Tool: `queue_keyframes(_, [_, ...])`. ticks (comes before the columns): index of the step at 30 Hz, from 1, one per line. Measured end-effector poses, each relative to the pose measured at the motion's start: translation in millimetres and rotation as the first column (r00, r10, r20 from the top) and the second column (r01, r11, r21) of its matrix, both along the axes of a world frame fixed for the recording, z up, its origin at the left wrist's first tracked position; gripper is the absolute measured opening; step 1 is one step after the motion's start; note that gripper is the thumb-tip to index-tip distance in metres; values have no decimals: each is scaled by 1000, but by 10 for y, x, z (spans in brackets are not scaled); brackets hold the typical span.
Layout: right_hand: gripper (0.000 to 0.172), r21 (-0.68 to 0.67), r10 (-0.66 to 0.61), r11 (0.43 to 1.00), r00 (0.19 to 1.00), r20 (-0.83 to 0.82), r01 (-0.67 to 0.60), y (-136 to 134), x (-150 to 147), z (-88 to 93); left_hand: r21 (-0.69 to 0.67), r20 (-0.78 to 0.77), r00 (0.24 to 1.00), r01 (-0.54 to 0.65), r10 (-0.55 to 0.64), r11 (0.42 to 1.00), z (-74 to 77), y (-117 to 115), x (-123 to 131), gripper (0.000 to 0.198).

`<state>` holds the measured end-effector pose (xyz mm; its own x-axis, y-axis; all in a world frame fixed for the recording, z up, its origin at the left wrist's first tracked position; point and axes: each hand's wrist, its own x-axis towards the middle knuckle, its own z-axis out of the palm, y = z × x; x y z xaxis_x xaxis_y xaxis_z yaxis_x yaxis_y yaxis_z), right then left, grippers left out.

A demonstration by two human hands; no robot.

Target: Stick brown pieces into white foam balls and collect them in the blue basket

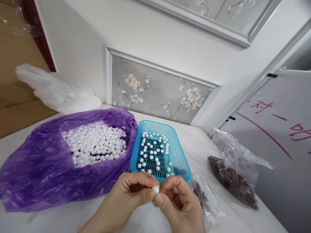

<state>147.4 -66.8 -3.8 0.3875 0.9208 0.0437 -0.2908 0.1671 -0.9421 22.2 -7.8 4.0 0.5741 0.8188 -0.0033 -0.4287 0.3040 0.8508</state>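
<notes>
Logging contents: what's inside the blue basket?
In the blue basket: white balls on its slotted floor. The left hand and right hand cover part of its near end; whatever's behind them is hidden.

Left hand (pixel 131 191) in a fingertip pinch, right hand (pixel 182 202) curled close beside it.

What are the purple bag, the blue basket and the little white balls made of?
The purple bag looks like thin, glossy plastic film, because it's crinkled and shiny. The blue basket seems stiff, shiny plastic, with neat moulded holes. The white balls look smooth and evenly white, maybe foam or plastic; I can't tell which.
</notes>
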Motion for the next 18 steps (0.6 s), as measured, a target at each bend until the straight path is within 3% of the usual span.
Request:
queue_keyframes(9, [28,27,10,1000,995,-102,-8,10,-32,6,-76,57,998,38,-33,996,49,-56,42,4])
queue_keyframes(13, [26,58,49,997,997,-60,-46,-4,18,29,-231,96,995,39,-17,972,67,-69,71,8])
queue_keyframes(16, [25,60,-1,998,983,185,-10,-105,209,80,-383,86,995,-20,57,923,73,-51,58,13])
queue_keyframes(18, [20,15,-139,989,868,476,150,-219,421,92,-433,67,994,-48,85,900,77,-28,32,18])
